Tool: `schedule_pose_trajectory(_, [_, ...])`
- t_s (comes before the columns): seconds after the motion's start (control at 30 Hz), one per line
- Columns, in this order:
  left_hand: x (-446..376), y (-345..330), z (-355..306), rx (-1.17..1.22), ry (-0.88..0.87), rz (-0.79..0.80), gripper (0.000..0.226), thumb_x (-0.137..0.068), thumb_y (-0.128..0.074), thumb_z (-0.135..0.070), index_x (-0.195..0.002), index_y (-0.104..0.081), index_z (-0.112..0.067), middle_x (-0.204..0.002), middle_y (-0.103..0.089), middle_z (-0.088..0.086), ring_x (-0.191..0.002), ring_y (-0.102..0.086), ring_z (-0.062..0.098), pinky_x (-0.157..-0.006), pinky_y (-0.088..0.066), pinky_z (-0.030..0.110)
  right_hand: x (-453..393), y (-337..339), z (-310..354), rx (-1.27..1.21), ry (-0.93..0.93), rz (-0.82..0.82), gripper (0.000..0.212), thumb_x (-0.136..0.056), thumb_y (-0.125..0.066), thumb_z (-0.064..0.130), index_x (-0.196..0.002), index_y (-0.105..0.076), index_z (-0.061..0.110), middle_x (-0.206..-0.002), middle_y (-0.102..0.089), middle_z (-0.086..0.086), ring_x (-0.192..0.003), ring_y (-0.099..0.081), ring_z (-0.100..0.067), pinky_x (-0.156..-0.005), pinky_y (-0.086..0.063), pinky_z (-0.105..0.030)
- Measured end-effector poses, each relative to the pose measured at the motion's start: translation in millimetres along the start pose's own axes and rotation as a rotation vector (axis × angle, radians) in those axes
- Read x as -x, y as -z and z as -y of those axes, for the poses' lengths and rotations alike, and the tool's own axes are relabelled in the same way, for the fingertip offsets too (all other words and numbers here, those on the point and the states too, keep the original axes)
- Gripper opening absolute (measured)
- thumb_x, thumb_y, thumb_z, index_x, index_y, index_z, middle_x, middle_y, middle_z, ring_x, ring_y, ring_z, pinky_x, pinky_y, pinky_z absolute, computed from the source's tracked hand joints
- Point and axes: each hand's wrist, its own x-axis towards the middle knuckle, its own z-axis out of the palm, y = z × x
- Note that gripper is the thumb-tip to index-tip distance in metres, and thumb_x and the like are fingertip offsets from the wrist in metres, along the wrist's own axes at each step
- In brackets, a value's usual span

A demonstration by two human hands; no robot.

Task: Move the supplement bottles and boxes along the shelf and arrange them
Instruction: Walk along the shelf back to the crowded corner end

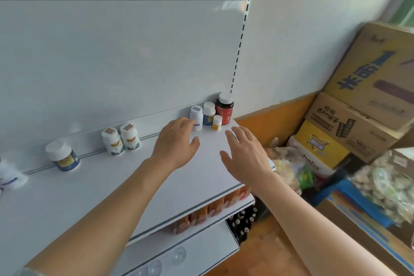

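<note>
Blurred bottle [10, 177] at left edge

White shelf [201, 170]; red-labelled dark bottle [224, 108] with white cap; small yellow bottle [217, 122]; brown cardboard boxes [367, 87] at right.

— Where do the bottles stand on the shelf [201, 163]?
— Four bottles [210, 114] stand together at the right end, against the back wall. Two bottles [121, 139] stand side by side further left, then a single bottle [62, 155].
— And right of the shelf?
— Stacked cartons [358, 107].
</note>
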Motion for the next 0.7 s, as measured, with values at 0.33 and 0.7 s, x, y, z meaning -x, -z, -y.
schedule_pose_trajectory(0.33, [-71.0, -42.7, 12.4, -0.007, 0.073, -0.065, 0.041, -0.086, -0.061, -0.022, -0.126, -0.055, -0.012, -0.122, -0.058, 0.004, -0.107, -0.055, 0.03, -0.085, -0.048, 0.039, -90.4, -59.4, -41.3, 0.018, 0.169, 0.021, 0.055, -0.095, -0.053, 0.03, -0.144, -0.039, 0.009, -0.151, -0.038, -0.011, -0.138, -0.034, -0.031, -0.11, -0.038, -0.041])
schedule_pose_trajectory(0.7, [-109.7, -75.9, 27.8, -0.088, 0.146, -0.096, 0.029, -0.085, -0.06, -0.013, -0.113, -0.062, -0.011, -0.108, -0.054, 0.011, -0.099, -0.053, 0.036, -0.074, -0.051, 0.043, -145.6, -99.3, -61.2, -0.092, 0.272, -0.107, 0.034, -0.08, -0.068, 0.012, -0.113, -0.061, 0.005, -0.104, -0.056, -0.012, -0.086, -0.055, -0.032, -0.066, -0.052, -0.039])
